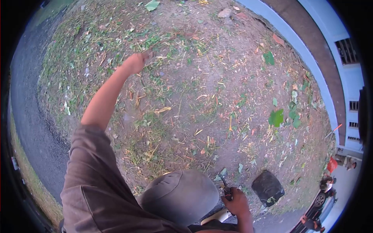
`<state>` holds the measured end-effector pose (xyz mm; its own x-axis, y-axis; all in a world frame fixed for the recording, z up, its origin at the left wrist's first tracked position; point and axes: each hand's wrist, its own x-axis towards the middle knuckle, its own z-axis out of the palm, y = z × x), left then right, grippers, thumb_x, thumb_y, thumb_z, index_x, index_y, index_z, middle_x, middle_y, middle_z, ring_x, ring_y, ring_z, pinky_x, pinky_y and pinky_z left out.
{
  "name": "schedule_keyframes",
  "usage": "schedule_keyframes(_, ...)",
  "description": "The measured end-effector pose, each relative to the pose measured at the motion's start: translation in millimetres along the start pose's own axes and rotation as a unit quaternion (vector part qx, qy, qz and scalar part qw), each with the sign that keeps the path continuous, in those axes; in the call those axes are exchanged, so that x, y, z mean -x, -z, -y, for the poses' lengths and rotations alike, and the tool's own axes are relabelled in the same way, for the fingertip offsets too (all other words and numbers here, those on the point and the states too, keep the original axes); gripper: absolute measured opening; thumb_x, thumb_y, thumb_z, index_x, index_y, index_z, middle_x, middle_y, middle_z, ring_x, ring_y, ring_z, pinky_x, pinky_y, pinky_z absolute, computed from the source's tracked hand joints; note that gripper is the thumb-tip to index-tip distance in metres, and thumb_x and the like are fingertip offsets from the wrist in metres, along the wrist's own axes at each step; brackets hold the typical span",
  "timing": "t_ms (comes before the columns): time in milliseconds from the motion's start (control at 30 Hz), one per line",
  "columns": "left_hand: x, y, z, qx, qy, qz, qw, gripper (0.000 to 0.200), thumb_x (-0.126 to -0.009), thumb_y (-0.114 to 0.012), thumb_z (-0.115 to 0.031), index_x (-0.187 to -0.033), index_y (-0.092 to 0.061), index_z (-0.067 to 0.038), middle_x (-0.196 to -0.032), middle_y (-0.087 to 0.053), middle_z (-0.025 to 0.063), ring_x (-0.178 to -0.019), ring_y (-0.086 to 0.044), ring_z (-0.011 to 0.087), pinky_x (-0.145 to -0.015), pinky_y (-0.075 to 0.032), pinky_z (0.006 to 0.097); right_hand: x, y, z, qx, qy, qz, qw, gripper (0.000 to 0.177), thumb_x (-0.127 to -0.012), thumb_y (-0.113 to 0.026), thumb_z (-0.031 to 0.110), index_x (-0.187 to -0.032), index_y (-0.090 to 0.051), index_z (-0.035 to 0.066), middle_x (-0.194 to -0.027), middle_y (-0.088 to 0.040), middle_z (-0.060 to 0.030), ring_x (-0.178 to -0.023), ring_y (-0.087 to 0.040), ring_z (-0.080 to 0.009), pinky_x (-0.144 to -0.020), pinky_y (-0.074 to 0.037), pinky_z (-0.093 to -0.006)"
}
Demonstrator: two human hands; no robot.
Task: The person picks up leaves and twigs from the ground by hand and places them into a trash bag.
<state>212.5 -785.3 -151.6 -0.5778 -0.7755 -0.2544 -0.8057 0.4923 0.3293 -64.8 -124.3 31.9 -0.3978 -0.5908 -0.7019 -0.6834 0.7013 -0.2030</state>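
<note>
Here's my left hand (pixel 136 63) out over the scattered clippings (pixel 155 42), fingers too blurred to read open or pinched. My right hand (pixel 237 202) grips a dark tool (pixel 227 191) beside my knee (pixel 182 194), partly hidden; black bundle (pixel 268 188) near it, tiny people (pixel 328 182) at the edge.

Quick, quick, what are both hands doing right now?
Left hand: reaching out over the littered ground; too blurry to tell if it's open, closed or holding something.
Right hand: closed around a dark, handle-like thing.
</note>
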Motion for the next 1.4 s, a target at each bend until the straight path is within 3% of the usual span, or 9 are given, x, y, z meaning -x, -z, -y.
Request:
schedule_keyframes(100,34.4,-7.6,0.1,0.038,-0.07,0.029,0.996,0.033,-0.108,-0.049,-0.019,-0.134,-0.067,-0.008,-0.121,-0.074,0.0227,-0.115,-0.069,0.0428,-0.101,-0.053,0.0514,6.4,-0.5,-4.3,0.006,-0.014,0.005,1.0,0.047,-0.082,-0.081,0.036,-0.109,-0.065,0.001,-0.1,-0.07,-0.0256,-0.098,-0.069,-0.0471,-0.089,-0.056,-0.0549)
schedule_keyframes(200,50.3,-6.5,9.8,0.185,-0.099,-0.104,0.972,0.032,-0.11,-0.048,-0.021,-0.131,-0.069,-0.007,-0.122,-0.074,0.0197,-0.114,-0.071,0.0374,-0.102,-0.053,0.0468,3.0,5.1,2.3,0.004,-0.02,0.023,1.0,0.048,-0.082,-0.081,0.036,-0.109,-0.065,0.0,-0.102,-0.07,-0.0254,-0.1,-0.069,-0.0465,-0.09,-0.056,-0.0548)
schedule_keyframes(400,-7.7,5.8,48.3,0.276,0.09,-0.147,0.946,0.034,-0.112,-0.046,-0.032,-0.12,-0.065,-0.005,-0.12,-0.072,0.0216,-0.118,-0.068,0.0364,-0.103,-0.05,0.0442,-5.4,21.6,16.0,0.023,-0.015,0.02,0.999,0.047,-0.082,-0.081,0.036,-0.109,-0.066,0.001,-0.105,-0.07,-0.0247,-0.1,-0.069,-0.0458,-0.092,-0.056,-0.0545)
schedule_keyframes(600,-82.3,-67.9,32.1,0.068,0.154,-0.217,0.962,0.047,-0.108,-0.048,-0.045,-0.12,-0.059,-0.001,-0.121,-0.071,0.0289,-0.118,-0.066,0.0459,-0.101,-0.049,0.0575,-3.7,38.9,11.4,0.049,-0.024,0.02,0.998,0.047,-0.082,-0.081,0.037,-0.109,-0.066,0.001,-0.103,-0.069,-0.0234,-0.099,-0.069,-0.0446,-0.088,-0.056,-0.0526)
schedule_keyframes(733,-83.0,-78.4,3.4,-0.066,0.076,-0.223,0.97,0.03,-0.103,-0.06,-0.033,-0.11,-0.059,-0.004,-0.108,-0.074,0.0208,-0.112,-0.068,0.0433,-0.099,-0.047,0.0613,33.3,56.9,8.8,0.006,-0.036,-0.031,0.999,0.044,-0.082,-0.082,0.031,-0.111,-0.065,0.002,-0.101,-0.069,-0.0217,-0.097,-0.069,-0.0435,-0.084,-0.055,-0.0522)
schedule_keyframes(900,-73.5,-71.4,-109.4,0.108,-0.134,-0.259,0.95,0.013,-0.101,-0.059,-0.018,-0.11,-0.059,-0.009,-0.103,-0.071,0.0192,-0.095,-0.07,0.044,-0.076,-0.055,0.0562,82.3,70.2,-1.1,-0.068,-0.096,-0.023,0.993,0.041,-0.084,-0.085,0.024,-0.11,-0.065,-0.001,-0.09,-0.07,-0.0192,-0.085,-0.07,-0.0403,-0.076,-0.054,-0.0468)
schedule_keyframes(1033,-100.1,-98.8,-232.9,0.106,-0.272,-0.119,0.949,0.02,-0.101,-0.06,-0.013,-0.118,-0.055,-0.005,-0.117,-0.068,0.0233,-0.107,-0.069,0.0434,-0.091,-0.057,0.0523,80.2,55.0,-15.7,-0.095,-0.137,0.014,0.986,0.048,-0.084,-0.084,0.029,-0.118,-0.064,0.001,-0.095,-0.071,-0.0195,-0.094,-0.07,-0.042,-0.083,-0.055,-0.0509)
schedule_keyframes(1200,-114.2,-164.5,-292.5,-0.026,-0.297,0.011,0.954,0.032,-0.094,-0.06,-0.005,-0.124,-0.048,-0.003,-0.128,-0.065,0.0232,-0.12,-0.065,0.0423,-0.1,-0.055,0.0528,65.1,46.7,-2.1,-0.065,-0.023,-0.031,0.997,0.051,-0.087,-0.08,0.034,-0.122,-0.064,0.0,-0.107,-0.071,-0.0223,-0.104,-0.068,-0.0432,-0.092,-0.055,-0.0503)
schedule_keyframes(1400,-102.8,-184.5,-284.0,-0.155,-0.305,-0.06,0.938,0.026,-0.094,-0.057,-0.004,-0.119,-0.052,-0.007,-0.119,-0.069,0.0163,-0.118,-0.068,0.0363,-0.099,-0.055,0.0486,101.8,50.5,-12.6,-0.178,-0.105,0.005,0.979,0.052,-0.088,-0.078,0.035,-0.124,-0.064,0.001,-0.109,-0.07,-0.0228,-0.108,-0.067,-0.0447,-0.095,-0.054,-0.0515)
